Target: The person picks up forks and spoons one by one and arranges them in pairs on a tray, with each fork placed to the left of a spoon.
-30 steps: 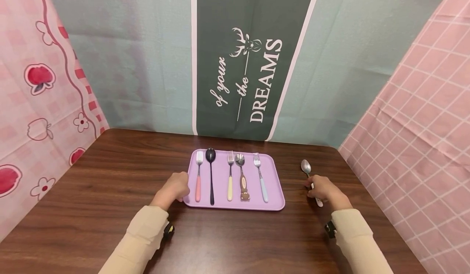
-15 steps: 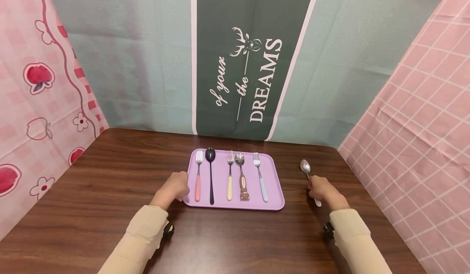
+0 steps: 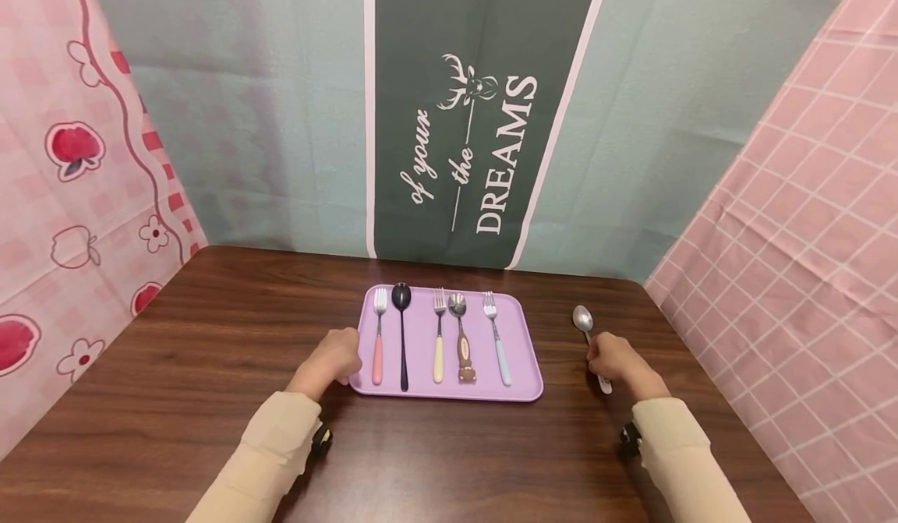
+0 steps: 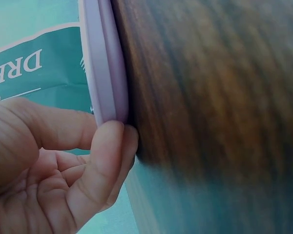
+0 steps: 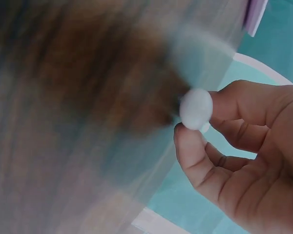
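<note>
My left hand (image 3: 337, 355) pinches the left rim of a lilac tray (image 3: 449, 395); the left wrist view shows the thumb and fingers at the tray's edge (image 4: 103, 73). On the tray lie a pink-handled fork (image 3: 378, 359), a long black spoon (image 3: 403, 351), a cream-handled fork (image 3: 438, 358), a bear-handled spoon (image 3: 464, 348) and a blue-handled fork (image 3: 502, 361). Right of the tray, my right hand (image 3: 620, 359) pinches a white-handled metal spoon (image 3: 582, 319) by its handle. In the right wrist view the rounded handle end (image 5: 196, 108) shows between thumb and finger.
Everything lies on a brown wood-grain table (image 3: 449, 453). Behind it hangs a green cloth (image 3: 281, 157) with printed words. Pink cloths stand at both sides, one with apples (image 3: 73, 149) and one with a grid (image 3: 821, 219).
My right hand has closed in around the spoon's handle, and the spoon has shifted slightly left. The left hand and the tray stay almost in place.
</note>
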`<state>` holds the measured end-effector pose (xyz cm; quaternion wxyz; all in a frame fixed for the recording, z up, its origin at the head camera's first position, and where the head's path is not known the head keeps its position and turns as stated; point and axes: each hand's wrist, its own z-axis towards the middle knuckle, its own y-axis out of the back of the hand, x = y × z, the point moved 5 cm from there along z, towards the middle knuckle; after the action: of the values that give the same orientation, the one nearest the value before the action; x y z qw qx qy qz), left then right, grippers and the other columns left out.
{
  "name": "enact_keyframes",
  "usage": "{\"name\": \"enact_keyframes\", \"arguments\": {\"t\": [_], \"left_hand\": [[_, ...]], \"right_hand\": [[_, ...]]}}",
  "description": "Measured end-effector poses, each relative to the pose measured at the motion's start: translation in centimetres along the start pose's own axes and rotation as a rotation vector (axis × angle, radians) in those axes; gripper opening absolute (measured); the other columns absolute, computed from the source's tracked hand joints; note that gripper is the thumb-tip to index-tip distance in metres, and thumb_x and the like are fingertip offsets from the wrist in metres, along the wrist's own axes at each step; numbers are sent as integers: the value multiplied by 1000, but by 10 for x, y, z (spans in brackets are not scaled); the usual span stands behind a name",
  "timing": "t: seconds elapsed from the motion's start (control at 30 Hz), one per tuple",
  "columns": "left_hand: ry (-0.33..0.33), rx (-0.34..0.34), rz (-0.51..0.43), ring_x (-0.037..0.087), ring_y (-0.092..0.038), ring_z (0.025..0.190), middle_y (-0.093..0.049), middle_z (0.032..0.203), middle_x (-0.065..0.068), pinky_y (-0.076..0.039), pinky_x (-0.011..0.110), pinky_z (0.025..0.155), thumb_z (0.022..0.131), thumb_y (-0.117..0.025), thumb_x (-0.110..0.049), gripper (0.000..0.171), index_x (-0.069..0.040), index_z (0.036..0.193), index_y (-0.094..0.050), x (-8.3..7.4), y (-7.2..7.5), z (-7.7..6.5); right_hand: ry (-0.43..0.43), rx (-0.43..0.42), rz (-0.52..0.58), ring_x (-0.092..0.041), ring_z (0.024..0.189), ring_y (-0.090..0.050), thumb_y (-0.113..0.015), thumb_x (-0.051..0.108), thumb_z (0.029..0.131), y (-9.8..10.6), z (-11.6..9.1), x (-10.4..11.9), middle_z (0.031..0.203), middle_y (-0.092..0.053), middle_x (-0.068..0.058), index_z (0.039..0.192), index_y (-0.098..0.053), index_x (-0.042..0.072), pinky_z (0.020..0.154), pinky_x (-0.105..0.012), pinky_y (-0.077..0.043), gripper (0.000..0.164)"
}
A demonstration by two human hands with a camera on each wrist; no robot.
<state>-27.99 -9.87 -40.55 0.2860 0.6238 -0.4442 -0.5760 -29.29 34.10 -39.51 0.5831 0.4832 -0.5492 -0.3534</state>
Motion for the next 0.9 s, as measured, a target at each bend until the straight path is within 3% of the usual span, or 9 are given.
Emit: {"name": "enact_keyframes", "arguments": {"t": [0.3, 0.6, 0.9], "left_hand": [[-7, -5, 3, 12, -56, 40, -56, 66, 17, -44, 20, 38, 74, -53, 9, 9, 7, 82, -55, 0, 0, 0], [-11, -12, -4, 12, -56, 40, -56, 67, 18, -45, 21, 39, 73, -52, 10, 9, 7, 81, -55, 1, 0, -1], [-18, -14, 0, 12, -56, 40, -56, 66, 17, -45, 21, 39, 73, -53, 10, 8, 7, 81, -55, 1, 0, -1]], "right_hand": [[-6, -15, 41, -18, 59, -52, -55, -3, 69, 14, -5, 11, 67, -57, -4, 73, -62, 0, 54, -33, -45, 8], [10, 40, 46, -16, 57, -50, -55, -4, 71, 14, -6, 18, 63, -56, -1, 73, -64, 0, 51, -30, -44, 11], [42, -67, 83, -15, 57, -52, -54, -1, 71, 23, -7, 19, 64, -59, -1, 75, -67, -1, 54, -31, -46, 13]]}}
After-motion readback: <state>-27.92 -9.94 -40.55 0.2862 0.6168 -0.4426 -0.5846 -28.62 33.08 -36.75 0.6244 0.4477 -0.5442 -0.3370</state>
